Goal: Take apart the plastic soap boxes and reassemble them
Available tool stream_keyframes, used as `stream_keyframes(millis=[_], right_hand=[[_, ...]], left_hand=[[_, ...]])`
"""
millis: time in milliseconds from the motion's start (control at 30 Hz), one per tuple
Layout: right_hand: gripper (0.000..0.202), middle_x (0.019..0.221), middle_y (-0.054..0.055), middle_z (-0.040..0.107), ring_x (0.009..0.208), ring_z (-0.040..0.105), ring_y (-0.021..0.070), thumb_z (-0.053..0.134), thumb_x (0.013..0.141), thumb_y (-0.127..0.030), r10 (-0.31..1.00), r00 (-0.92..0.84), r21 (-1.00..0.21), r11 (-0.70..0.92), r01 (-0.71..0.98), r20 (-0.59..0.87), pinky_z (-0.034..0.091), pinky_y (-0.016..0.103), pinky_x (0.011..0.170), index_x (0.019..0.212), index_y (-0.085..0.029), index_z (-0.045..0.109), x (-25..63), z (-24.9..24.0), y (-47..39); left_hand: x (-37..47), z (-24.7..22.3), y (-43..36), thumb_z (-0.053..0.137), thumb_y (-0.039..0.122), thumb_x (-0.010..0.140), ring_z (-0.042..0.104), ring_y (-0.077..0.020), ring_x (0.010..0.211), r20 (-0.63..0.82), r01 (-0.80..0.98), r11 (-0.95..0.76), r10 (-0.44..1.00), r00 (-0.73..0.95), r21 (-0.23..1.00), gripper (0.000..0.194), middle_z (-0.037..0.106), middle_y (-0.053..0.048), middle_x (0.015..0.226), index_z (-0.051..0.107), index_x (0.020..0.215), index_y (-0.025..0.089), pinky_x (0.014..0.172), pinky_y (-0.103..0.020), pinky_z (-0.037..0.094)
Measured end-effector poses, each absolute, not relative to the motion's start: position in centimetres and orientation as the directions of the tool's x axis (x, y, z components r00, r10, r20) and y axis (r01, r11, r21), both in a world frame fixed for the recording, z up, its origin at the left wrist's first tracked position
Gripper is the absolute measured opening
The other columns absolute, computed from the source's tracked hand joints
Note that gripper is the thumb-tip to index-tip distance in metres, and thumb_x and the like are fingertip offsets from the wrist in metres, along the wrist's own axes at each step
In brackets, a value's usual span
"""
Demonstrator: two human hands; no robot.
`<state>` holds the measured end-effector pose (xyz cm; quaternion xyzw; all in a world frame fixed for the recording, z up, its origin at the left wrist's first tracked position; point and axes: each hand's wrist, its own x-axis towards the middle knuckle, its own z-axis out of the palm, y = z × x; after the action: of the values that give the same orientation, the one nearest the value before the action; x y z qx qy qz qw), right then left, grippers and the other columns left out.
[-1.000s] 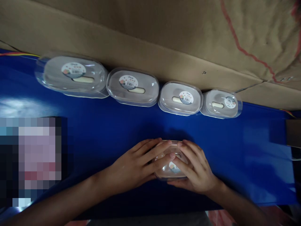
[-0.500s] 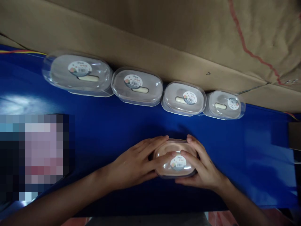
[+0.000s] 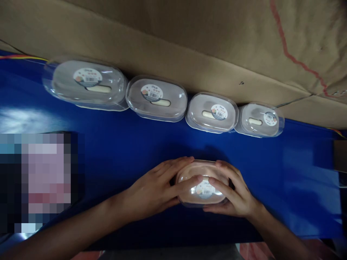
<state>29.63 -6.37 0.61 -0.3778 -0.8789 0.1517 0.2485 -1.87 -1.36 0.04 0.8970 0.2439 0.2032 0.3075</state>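
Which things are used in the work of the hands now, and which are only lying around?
In the work:
- clear-lidded box, between left hand and right hand

Lying around:
- row of similar boxes, untouched; may belong too
- red-yellow cord
- blurred object, unclear

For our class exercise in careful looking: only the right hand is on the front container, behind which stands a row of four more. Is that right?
Not quite: the head view shows the left hand on the front container as well as the right hand. The row of four containers behind it is correct.
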Motion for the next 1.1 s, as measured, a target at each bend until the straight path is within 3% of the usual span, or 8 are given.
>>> stream_keyframes(millis=[200,400,667,867,1100], right_hand=[[0.086,0.164,0.019,0.052,0.137,0.064,0.039,0.086,0.087,-0.06,0.725,-0.58,-0.432,0.688,0.583,0.371,0.066,0.057,0.101,0.158,-0.022,0.058,29.68,0.86,-6.25],[0.087,0.169,0.017,0.045,0.141,0.059,0.0391,0.084,0.088,-0.063,0.726,-0.597,-0.431,0.686,0.587,0.343,0.063,0.058,0.105,0.161,-0.025,0.055,30.01,0.55,-6.47],[0.077,0.159,0.019,0.05,0.145,0.056,0.0391,0.079,0.094,-0.061,0.741,-0.609,-0.451,0.663,0.597,0.283,0.061,0.058,0.107,0.157,-0.022,0.057,29.63,0.61,-6.27],[0.071,0.159,0.02,0.046,0.147,0.052,0.0385,0.084,0.092,-0.052,0.717,-0.628,-0.449,0.689,0.569,0.304,0.058,0.057,0.113,0.148,-0.016,0.062,29.41,0.66,-6.12],[0.071,0.164,0.016,0.047,0.149,0.052,0.0365,0.082,0.092,-0.057,0.761,-0.599,-0.502,0.631,0.591,0.25,0.056,0.054,0.117,0.151,-0.022,0.061,29.34,0.43,-6.21]], left_hand=[[-1.79,0.02,-1.37,0.077,0.023,0.101,0.054,-0.0361,0.151,0.227,0.3,-0.688,0.565,0.793,0.661,0.072,0.05,-0.021,0.166,0.044,0.165,0.026,0.116,-0.056,0.057],[-1.69,-0.37,-1.56,0.069,0.025,0.105,0.056,-0.0366,0.149,0.241,0.299,-0.701,0.56,0.793,0.647,0.063,0.053,-0.022,0.162,0.045,0.163,0.024,0.114,-0.058,0.058],[-1.67,-0.28,-1.45,0.071,0.027,0.105,0.055,-0.0378,0.15,0.222,0.311,-0.697,0.561,0.798,0.646,0.07,0.053,-0.024,0.162,0.039,0.167,0.023,0.111,-0.058,0.06],[-1.72,-0.39,-1.51,0.073,0.025,0.103,0.052,-0.0379,0.152,0.237,0.297,-0.705,0.553,0.798,0.644,0.069,0.048,-0.024,0.166,0.042,0.165,0.022,0.115,-0.058,0.057],[-1.85,-0.46,-1.42,0.078,0.024,0.099,0.051,-0.0385,0.152,0.227,0.296,-0.696,0.553,0.801,0.654,0.078,0.046,-0.024,0.168,0.04,0.167,0.023,0.116,-0.057,0.056]])
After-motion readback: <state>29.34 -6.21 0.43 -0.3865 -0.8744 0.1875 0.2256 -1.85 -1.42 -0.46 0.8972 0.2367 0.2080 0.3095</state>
